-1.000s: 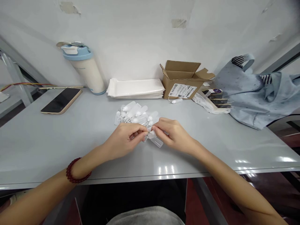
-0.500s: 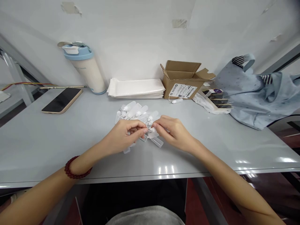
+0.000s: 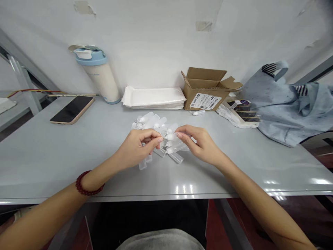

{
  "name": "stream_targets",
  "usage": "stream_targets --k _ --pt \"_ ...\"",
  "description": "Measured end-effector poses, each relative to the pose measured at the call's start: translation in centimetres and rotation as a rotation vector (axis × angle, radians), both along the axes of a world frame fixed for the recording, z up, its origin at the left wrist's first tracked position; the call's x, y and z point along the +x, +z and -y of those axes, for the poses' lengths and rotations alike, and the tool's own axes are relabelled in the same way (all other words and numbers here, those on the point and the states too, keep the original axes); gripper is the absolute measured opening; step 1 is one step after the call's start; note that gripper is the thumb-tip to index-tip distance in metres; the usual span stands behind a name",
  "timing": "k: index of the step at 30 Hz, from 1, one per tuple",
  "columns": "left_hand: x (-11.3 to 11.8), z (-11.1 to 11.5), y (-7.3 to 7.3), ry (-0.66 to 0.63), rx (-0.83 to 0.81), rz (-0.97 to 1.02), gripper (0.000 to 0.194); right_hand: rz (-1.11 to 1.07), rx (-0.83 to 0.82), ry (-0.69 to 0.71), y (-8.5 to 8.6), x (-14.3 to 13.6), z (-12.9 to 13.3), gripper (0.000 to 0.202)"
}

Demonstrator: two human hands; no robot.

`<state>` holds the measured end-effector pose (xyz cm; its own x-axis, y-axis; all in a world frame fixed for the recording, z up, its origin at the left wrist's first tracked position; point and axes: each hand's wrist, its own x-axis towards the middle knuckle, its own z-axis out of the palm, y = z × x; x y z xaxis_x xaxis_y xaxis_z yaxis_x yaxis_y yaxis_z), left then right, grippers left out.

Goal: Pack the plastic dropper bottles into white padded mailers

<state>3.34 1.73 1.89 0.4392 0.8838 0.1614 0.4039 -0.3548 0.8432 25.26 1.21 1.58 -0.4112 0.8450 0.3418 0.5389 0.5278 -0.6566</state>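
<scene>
A pile of small translucent plastic tubes with white ends (image 3: 149,121) lies on the grey table, several with thin loops at their white ends. My left hand (image 3: 136,146) is at the pile's near left side, thumb and forefinger pinched. Whatever is between those fingertips is too small to make out. My right hand (image 3: 199,140) pinches a small translucent tube (image 3: 170,137) by its far end, its white end pointing at my left fingertips. Below it, more tubes (image 3: 176,158) lie on the table. Part of the pile is hidden behind my left hand.
Behind the pile lie a stack of white padded envelopes (image 3: 153,97) and an open cardboard box (image 3: 203,99), with a single small tube (image 3: 199,113) before it. At left are a phone (image 3: 73,109) and a bottle (image 3: 100,78). A blue cloth bag (image 3: 281,107) and a packet (image 3: 240,113) are right.
My hands have drawn slightly apart, the right one moving right and a little up. The tube in its fingers now shows clearly. The whole view has shifted slightly.
</scene>
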Motion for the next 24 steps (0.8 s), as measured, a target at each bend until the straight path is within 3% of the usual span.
stream_targets --k 19,24 --pt "0.12 -0.05 -0.49 -0.013 -0.067 0.089 0.020 -0.019 0.052 0.029 -0.46 -0.34 0.08 0.024" --pt "-0.24 -0.51 -0.67 -0.002 -0.066 0.127 0.033 -0.047 0.040 0.015 -0.26 -0.16 0.01 0.023"
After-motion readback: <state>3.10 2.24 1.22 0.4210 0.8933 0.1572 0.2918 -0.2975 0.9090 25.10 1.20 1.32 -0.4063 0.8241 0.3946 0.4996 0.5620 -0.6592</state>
